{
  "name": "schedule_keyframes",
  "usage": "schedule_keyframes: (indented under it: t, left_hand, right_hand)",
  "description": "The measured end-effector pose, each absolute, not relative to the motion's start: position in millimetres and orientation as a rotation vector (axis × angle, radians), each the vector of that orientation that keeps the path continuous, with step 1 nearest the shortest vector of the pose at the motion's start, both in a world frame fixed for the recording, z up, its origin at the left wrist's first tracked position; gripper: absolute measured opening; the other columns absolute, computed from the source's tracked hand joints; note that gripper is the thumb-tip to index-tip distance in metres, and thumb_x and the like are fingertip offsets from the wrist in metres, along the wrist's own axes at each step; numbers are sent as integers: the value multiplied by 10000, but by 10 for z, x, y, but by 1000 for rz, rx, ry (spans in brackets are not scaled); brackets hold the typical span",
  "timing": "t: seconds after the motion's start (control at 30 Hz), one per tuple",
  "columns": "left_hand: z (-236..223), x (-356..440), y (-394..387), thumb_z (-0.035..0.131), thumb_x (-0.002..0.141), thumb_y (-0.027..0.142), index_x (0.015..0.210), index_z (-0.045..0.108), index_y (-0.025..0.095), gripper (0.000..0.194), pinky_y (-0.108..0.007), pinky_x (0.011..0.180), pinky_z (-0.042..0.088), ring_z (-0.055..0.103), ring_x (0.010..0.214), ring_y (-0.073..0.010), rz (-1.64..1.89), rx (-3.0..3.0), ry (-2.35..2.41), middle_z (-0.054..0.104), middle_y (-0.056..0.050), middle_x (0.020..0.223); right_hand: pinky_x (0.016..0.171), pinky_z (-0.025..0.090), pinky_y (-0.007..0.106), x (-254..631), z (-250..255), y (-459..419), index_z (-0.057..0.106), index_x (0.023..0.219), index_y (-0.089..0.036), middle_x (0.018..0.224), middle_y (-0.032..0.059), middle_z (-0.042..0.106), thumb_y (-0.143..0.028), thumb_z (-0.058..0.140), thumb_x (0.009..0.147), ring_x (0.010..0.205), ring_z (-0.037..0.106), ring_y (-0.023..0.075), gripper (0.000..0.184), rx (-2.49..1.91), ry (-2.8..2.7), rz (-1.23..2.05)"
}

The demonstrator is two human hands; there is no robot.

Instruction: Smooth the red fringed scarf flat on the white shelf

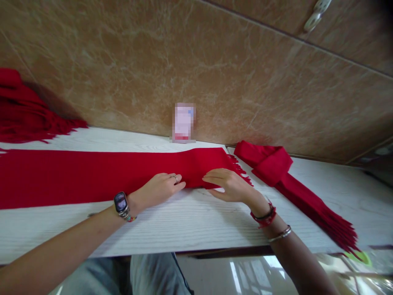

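A long red scarf [76,174] lies flat along the white table, its fringed end towards the right. My left hand [159,187] rests on the scarf's near edge, palm down, with the fingers slightly bent and a ring on one of them. Close to the fringed end, my right hand [229,184] lies over the same edge, fingers stretched out and pointing left. No grip on the cloth shows in either hand, though the undersides of the fingers are hidden.
A knotted or folded second red scarf [272,168] lies at the right, its fringe reaching the table's front edge. More red fringed cloth [21,110] is heaped at the far left. A blurred-out pink item [183,123] leans on the brown wall [138,69] behind the white table [172,225].
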State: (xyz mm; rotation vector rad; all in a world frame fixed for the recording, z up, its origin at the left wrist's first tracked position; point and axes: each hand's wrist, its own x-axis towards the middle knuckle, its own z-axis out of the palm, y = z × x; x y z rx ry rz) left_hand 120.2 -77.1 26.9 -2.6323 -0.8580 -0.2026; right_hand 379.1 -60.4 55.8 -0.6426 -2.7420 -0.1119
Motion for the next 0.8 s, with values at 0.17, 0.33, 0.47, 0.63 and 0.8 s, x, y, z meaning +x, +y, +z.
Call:
schedule_keyframes:
  t: [0.17, 0.33, 0.47, 0.63, 0.8]
  left_hand:
    - [206, 1274, -764, 516, 848, 173, 967, 557, 173, 126, -273, 688, 410, 568, 837, -171, -251, -2578, -940, 601, -51, 901]
    - [197, 1533, -735, 511, 859, 193, 955, 553, 167, 108, -266, 664, 399, 568, 815, -164, -318, -2527, -901, 609, -58, 897]
    - [197, 1711, -703, 500, 849, 125, 968, 551, 160, 134, -275, 648, 405, 569, 801, -169, -409, -2496, -872, 611, -55, 891]
    - [181, 1742, -692, 449, 851, 68, 889, 575, 161, 161, -280, 632, 421, 562, 762, -168, -524, -2512, -898, 593, -48, 833]
    - [209, 1727, -688, 404, 876, 102, 820, 580, 159, 193, -277, 636, 436, 550, 728, -161, -584, -2555, -953, 573, -48, 782]
  right_hand:
    - [819, 504, 339, 3952, 602, -562, 631, 1040, -151, 1033, 109, 656, -173, 549, 779, 943, 606, 200, 275, -751, -2765, -23]
    - [807, 521, 334, 4042, 497, -510, 638, 1019, -169, 1010, 93, 662, -162, 507, 821, 928, 611, 185, 237, -719, -2731, -126]
    - [826, 524, 332, 4093, 404, -489, 645, 991, -167, 1004, 90, 664, -202, 475, 870, 944, 608, 174, 212, -675, -2664, -142]
    - [819, 534, 323, 4131, 400, -504, 634, 1018, -154, 1005, 100, 664, -185, 415, 898, 949, 609, 172, 251, -632, -2657, -207]
    - [808, 537, 335, 4148, 438, -530, 635, 1007, -147, 982, 103, 673, -152, 393, 899, 929, 619, 179, 265, -614, -2666, -337]
